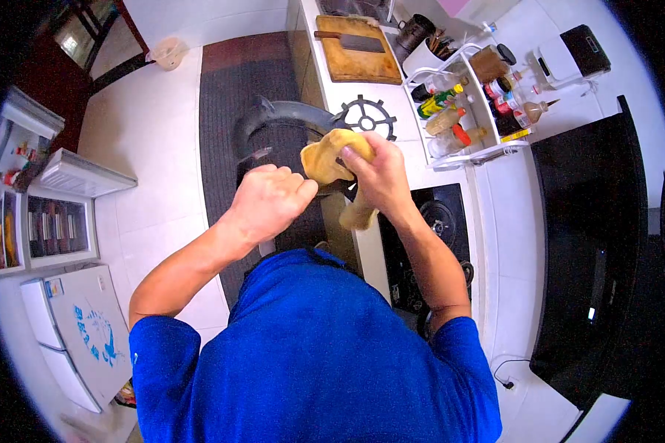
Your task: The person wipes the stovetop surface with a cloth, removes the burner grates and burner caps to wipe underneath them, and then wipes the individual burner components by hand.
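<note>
My left hand (270, 198) is closed in a fist at the near side of a dark, ring-shaped pan support (292, 111). The ring is held up in front of me with prongs on its rim, and the floor mat shows through its middle. Its near part is hidden by my hand and the cloth. In my right hand (380, 173) is a yellowish cloth (331, 156), bunched between thumb and fingers at the ring's right side. One end of the cloth hangs below that hand. A smaller black pronged pan support (366, 118) lies on the counter just beyond.
On the counter, a cleaver (358, 43) rests on a wooden cutting board (358, 63). A white rack (458, 151) holds sauce bottles and jars at the right. The black gas stove (440, 214) is beside my right forearm. At left stands an open fridge door (89, 175).
</note>
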